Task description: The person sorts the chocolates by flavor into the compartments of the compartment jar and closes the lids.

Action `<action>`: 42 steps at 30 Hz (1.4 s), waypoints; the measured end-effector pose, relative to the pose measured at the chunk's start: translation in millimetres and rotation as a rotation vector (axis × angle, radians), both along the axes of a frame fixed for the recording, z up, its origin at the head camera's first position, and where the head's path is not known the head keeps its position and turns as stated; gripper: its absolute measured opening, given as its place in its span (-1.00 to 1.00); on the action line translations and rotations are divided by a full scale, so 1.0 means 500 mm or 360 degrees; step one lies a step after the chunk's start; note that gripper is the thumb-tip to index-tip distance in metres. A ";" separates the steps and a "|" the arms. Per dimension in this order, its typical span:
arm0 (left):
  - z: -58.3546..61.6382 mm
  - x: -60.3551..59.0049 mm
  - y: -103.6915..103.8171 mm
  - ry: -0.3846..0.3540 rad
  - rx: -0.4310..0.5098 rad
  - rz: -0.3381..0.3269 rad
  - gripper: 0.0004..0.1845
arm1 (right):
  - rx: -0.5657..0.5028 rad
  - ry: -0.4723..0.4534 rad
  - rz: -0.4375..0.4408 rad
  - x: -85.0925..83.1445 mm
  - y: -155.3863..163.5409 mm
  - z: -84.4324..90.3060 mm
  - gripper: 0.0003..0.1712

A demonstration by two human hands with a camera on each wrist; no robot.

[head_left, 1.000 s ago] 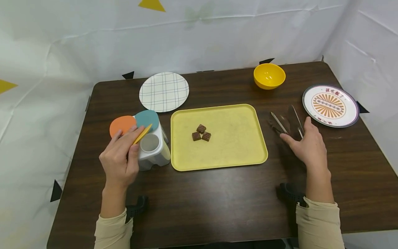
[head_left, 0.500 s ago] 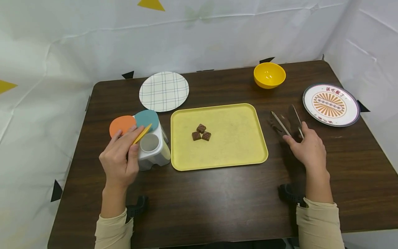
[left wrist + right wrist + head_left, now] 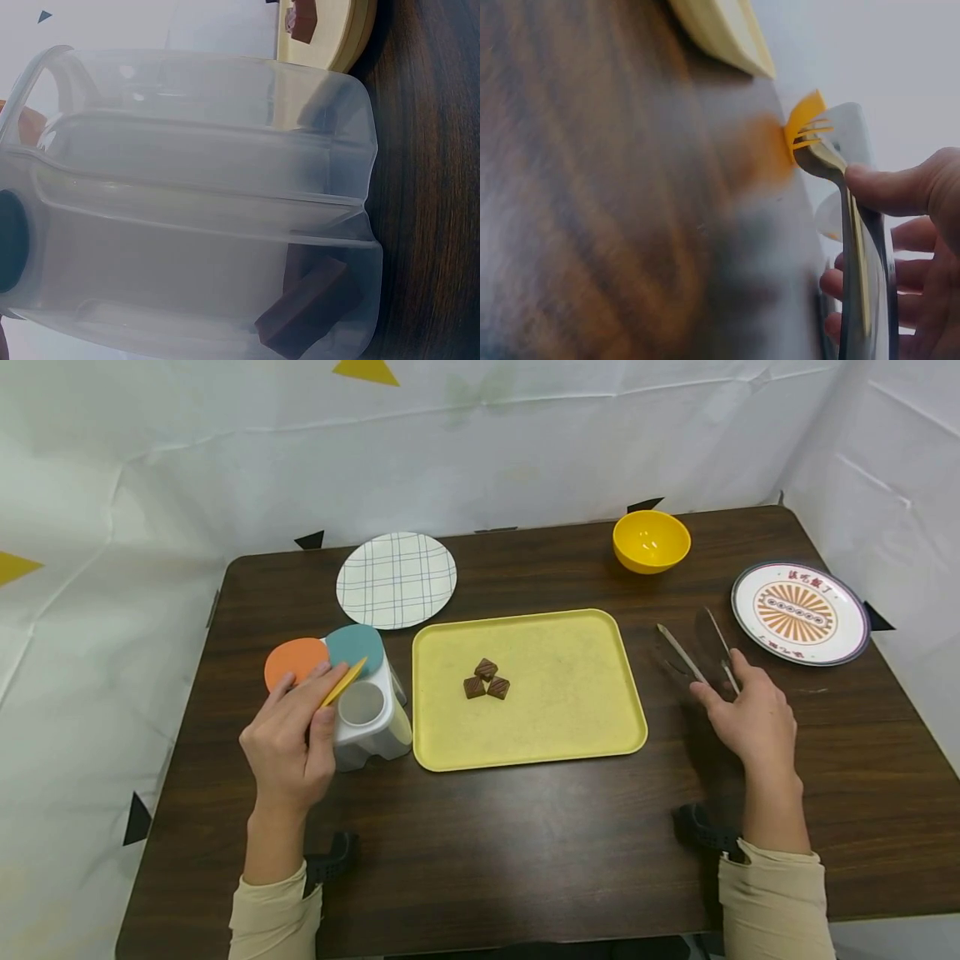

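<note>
At the left, my left hand (image 3: pixel 288 743) holds up the yellow lid (image 3: pixel 347 680) of a translucent box (image 3: pixel 384 735) with several compartments. Its orange lid (image 3: pixel 291 660) and teal lid (image 3: pixel 356 645) lie flat. Through the wall, the left wrist view shows brown blocks (image 3: pixel 307 307) at the bottom. My right hand (image 3: pixel 756 717) grips metal serving tongs (image 3: pixel 681 653), thumb on one arm and fingers on the other side; the right wrist view shows a forked tip and a spoon-like tip. Three brown chocolates (image 3: pixel 486 670) sit together on a yellow tray (image 3: pixel 562 685).
A checked plate (image 3: pixel 396 581) lies behind the box. Towards the back right stands a yellow bowl (image 3: pixel 651 542). At the far right is a white printed plate (image 3: pixel 799 613), close to the tongs. White sheeting (image 3: pixel 525 452) hangs behind the dark wooden table (image 3: pixel 510 852).
My right hand has first drawn back a little along the tongs, then shifted slightly right together with them. The left hand and the raised yellow lid have stayed still.
</note>
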State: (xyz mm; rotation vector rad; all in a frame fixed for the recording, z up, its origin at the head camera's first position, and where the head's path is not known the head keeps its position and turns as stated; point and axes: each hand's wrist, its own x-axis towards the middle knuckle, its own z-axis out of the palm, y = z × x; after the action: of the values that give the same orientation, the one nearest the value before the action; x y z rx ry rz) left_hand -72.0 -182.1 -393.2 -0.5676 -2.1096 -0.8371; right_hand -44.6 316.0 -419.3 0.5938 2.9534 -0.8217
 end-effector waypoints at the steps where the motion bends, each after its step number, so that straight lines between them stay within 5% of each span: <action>1: 0.000 -0.001 0.001 0.0001 0.0001 0.0000 -0.46 | 0.0001 0.0014 0.0004 -0.001 -0.003 0.004 -0.09; 7: -0.001 0.001 0.000 0.0000 -0.0003 0.0002 -0.48 | -0.0028 0.0147 0.0142 -0.004 -0.037 0.031 -0.12; 14: 0.002 0.001 0.002 0.0010 0.0005 -0.0002 -0.47 | 0.0000 0.0255 0.0490 -0.014 -0.099 0.048 -0.16; 26: 0.001 0.002 0.002 0.0012 0.0001 -0.0001 -0.48 | 0.0129 0.0229 0.0981 -0.040 -0.207 0.020 -0.25; 42: 0.000 0.001 0.002 0.0017 0.0006 0.0005 -0.46 | 0.0199 0.0356 0.1202 -0.055 -0.265 0.004 -0.36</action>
State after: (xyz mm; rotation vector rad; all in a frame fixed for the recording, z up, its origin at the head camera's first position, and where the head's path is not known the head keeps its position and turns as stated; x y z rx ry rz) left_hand -71.4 -181.0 -393.2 -0.5656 -2.0979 -0.8345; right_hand -71.9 183.7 -417.4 -0.6344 3.0290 -0.6384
